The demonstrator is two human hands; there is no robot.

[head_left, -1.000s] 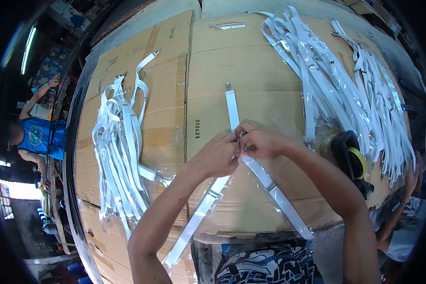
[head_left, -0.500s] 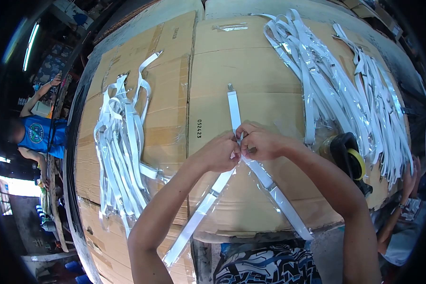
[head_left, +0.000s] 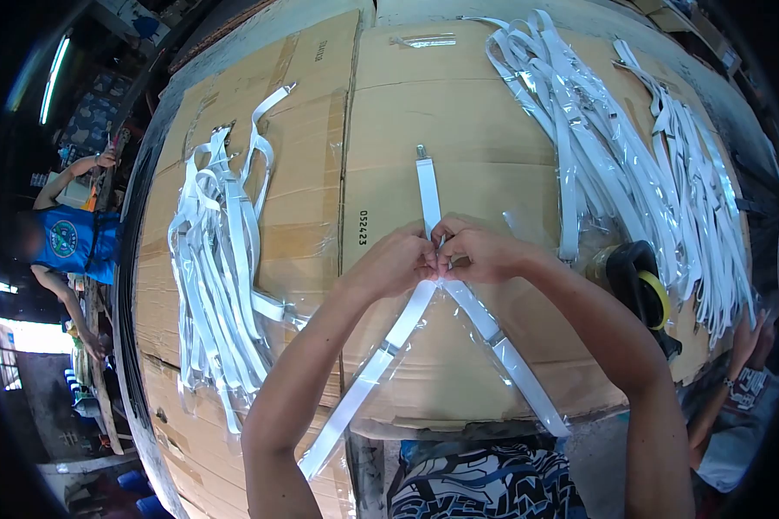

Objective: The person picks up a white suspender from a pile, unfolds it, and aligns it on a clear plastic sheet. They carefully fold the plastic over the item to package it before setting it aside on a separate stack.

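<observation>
A white Y-shaped strap (head_left: 427,195) lies on a cardboard-covered table (head_left: 459,121), one arm running away from me to a metal clip, two arms trailing toward me over the table's near edge. My left hand (head_left: 392,262) and my right hand (head_left: 480,251) meet at the strap's junction, fingers pinched on it from either side. A clear plastic sleeve (head_left: 459,346) lies around the two lower arms.
A heap of white straps in plastic (head_left: 216,268) lies at the left. A larger heap (head_left: 632,164) covers the right of the table. A tape dispenser with a yellow roll (head_left: 640,290) sits by my right forearm. A person in blue (head_left: 69,242) stands far left; another person's arm (head_left: 736,363) shows at right.
My hands have shifted slightly farther up the table with the junction. The lower left strap arm now lies straighter.
</observation>
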